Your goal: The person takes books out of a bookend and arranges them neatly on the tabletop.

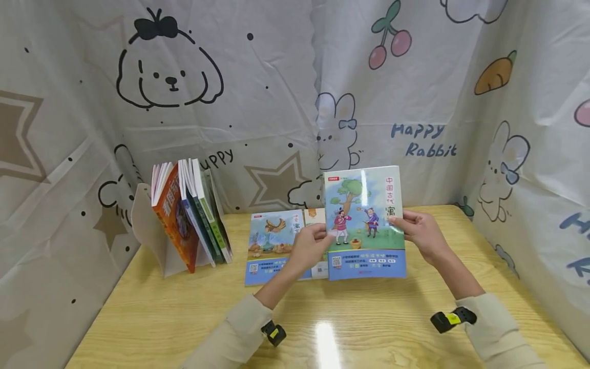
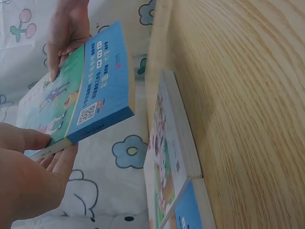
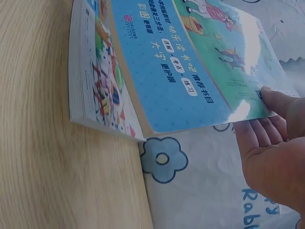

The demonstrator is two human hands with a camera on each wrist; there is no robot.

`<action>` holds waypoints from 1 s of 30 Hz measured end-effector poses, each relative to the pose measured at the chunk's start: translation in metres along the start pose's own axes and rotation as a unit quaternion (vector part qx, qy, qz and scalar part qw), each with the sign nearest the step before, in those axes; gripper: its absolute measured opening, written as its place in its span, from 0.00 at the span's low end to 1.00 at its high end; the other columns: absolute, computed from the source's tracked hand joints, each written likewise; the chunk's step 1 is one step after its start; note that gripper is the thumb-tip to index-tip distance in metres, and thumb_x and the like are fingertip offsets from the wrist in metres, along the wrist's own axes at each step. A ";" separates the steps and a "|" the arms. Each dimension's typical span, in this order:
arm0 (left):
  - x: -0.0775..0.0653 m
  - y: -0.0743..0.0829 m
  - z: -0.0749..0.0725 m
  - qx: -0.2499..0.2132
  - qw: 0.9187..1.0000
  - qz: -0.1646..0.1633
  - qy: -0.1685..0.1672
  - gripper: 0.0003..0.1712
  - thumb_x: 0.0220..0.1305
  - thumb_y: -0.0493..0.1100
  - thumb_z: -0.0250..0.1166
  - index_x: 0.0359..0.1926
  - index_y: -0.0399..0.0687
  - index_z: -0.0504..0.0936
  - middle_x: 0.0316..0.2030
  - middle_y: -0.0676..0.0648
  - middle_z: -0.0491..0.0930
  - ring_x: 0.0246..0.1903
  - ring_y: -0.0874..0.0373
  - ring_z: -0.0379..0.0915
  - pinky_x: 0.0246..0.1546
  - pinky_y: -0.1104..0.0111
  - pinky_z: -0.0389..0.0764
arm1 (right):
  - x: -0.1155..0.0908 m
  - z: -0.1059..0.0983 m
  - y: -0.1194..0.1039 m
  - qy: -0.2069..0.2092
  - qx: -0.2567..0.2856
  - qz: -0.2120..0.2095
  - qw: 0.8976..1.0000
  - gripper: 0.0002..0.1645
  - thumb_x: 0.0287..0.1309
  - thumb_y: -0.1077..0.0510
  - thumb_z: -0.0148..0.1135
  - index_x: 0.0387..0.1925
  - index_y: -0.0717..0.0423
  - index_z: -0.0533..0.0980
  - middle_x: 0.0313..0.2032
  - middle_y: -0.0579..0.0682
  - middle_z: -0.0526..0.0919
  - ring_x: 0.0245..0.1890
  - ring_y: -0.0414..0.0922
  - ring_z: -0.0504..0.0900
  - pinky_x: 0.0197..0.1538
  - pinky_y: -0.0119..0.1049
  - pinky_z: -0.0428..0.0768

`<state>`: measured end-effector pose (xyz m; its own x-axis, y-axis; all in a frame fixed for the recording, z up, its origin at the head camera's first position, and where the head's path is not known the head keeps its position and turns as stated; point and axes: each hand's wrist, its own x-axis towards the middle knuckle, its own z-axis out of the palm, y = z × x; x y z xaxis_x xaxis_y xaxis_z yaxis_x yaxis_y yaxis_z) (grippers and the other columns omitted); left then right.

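Both hands hold a picture book [image 1: 364,220] with a green and blue cover above the table, front facing the head camera. My left hand [image 1: 310,248] pinches its left edge at the spine, thumb on the cover and fingers behind, as the left wrist view also shows. At the opposite edge my right hand [image 1: 426,234] grips the same way, its thumb [image 3: 276,101] on the cover. Behind and below lie a second book [image 1: 272,246] with a blue lower band and a white book [image 1: 319,270], mostly hidden in the head view by the held book and left hand.
A cream bookend stand [image 1: 146,225] at the left of the wooden table [image 1: 193,312] holds several upright books, among them an orange one [image 1: 177,220]. Printed curtains [image 1: 272,118] hang behind and along both sides of the table.
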<state>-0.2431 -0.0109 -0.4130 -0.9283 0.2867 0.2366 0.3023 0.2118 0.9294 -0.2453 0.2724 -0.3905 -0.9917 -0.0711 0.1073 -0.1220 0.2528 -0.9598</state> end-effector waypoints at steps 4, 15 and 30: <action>0.003 -0.003 0.006 0.008 1.000 -0.006 -0.006 0.08 0.71 0.37 0.61 0.32 0.40 0.78 0.23 0.52 0.79 0.19 0.62 0.65 0.23 0.71 0.67 | 0.001 -0.005 0.005 0.004 -0.004 0.007 1.000 0.34 0.71 0.50 0.60 0.64 0.73 0.69 0.52 0.63 0.82 0.40 0.38 0.85 0.45 0.35 0.83; 0.013 -0.005 0.030 -0.002 1.000 -0.030 0.003 0.19 0.67 0.35 0.62 0.21 0.47 0.66 0.12 0.53 0.59 0.15 0.63 0.52 0.20 0.73 0.61 | 0.007 -0.020 0.017 0.020 -0.066 0.020 0.997 0.35 0.71 0.47 0.59 0.63 0.74 0.70 0.53 0.67 0.80 0.38 0.35 0.84 0.43 0.32 0.83; 0.024 -0.013 0.057 -0.021 0.998 -0.059 0.004 0.27 0.66 0.32 0.61 0.16 0.49 0.56 0.12 0.54 0.51 0.14 0.61 0.48 0.21 0.71 0.60 | 0.009 -0.029 0.030 0.062 -0.146 0.057 0.986 0.34 0.71 0.46 0.59 0.61 0.73 0.73 0.48 0.67 0.83 0.35 0.40 0.79 0.35 0.29 0.78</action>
<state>-0.2568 0.0462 -0.4353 -0.9587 0.2547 0.1265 0.1812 0.2043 0.9620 -0.2589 0.3068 -0.4107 -0.9949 0.0872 0.0512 0.0018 0.5211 -0.8535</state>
